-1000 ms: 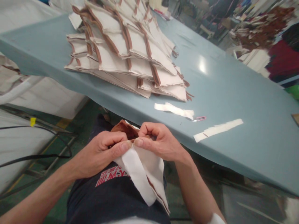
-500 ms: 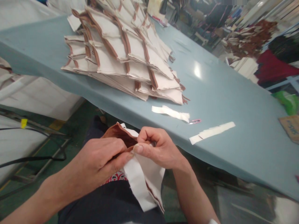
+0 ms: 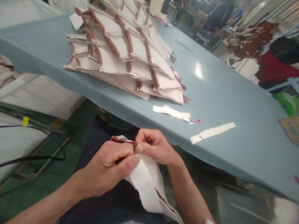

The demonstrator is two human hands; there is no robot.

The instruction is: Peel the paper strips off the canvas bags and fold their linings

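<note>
Over my lap, my two hands grip one sewn fabric piece [image 3: 155, 177], cream with brown edging. My left hand [image 3: 116, 161] pinches its upper edge between thumb and curled fingers. Right beside it, my right hand [image 3: 154, 146] pinches the same edge, with the two thumb tips almost touching. A white strip [image 3: 142, 183] hangs from under my left thumb over the cream cloth. Brown fabric [image 3: 120, 140] shows behind my left fingers. What lies between the fingertips is hidden.
A blue-grey table [image 3: 217, 96] slopes across the view. Stacked cream pieces with brown edging [image 3: 137, 68] lie on it. Nearer are white strips [image 3: 171, 113], a small pink-handled tool [image 3: 196, 121] and another white strip stack [image 3: 212, 132]. A metal frame [image 3: 46, 155] stands at left.
The brown opening of the piece has folded down and shows less. My left hand has rolled and shifted slightly right. The hanging cloth now reaches further down and to the right.
</note>
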